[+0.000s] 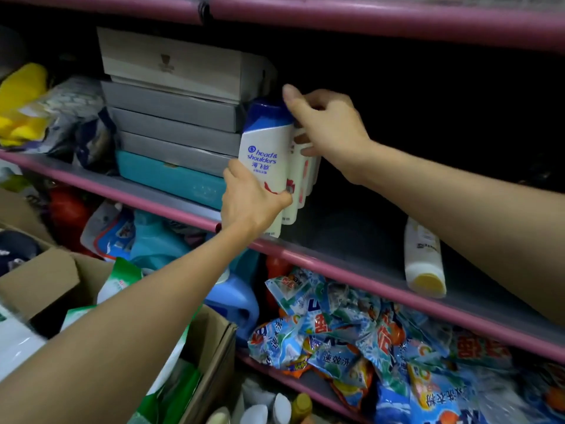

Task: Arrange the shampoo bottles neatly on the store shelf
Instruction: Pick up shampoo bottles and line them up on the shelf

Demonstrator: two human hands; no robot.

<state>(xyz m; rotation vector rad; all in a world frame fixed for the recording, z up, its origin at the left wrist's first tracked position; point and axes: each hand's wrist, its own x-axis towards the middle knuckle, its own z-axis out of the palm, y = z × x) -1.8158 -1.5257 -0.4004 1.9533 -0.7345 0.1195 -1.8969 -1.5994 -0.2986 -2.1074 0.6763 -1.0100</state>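
A row of white shampoo bottles with blue caps stands upright on the middle shelf (351, 237), right of a stack of boxes. The front shampoo bottle (265, 148) shows a blue logo. My left hand (249, 200) grips its lower part, thumb across the front. My right hand (324, 123) curls over the blue caps at the top of the row, fingers on the rear bottles (301, 179). Another white bottle with a yellow cap (423, 258) lies on its side further right on the same shelf, behind my right forearm.
Stacked grey and teal boxes (174, 136) stand left of the row. The pink shelf edge (336, 267) runs diagonally. Below lie detergent bags (351, 338) and a blue jug (235, 301). An open cardboard box (211, 341) with pouches sits at the lower left.
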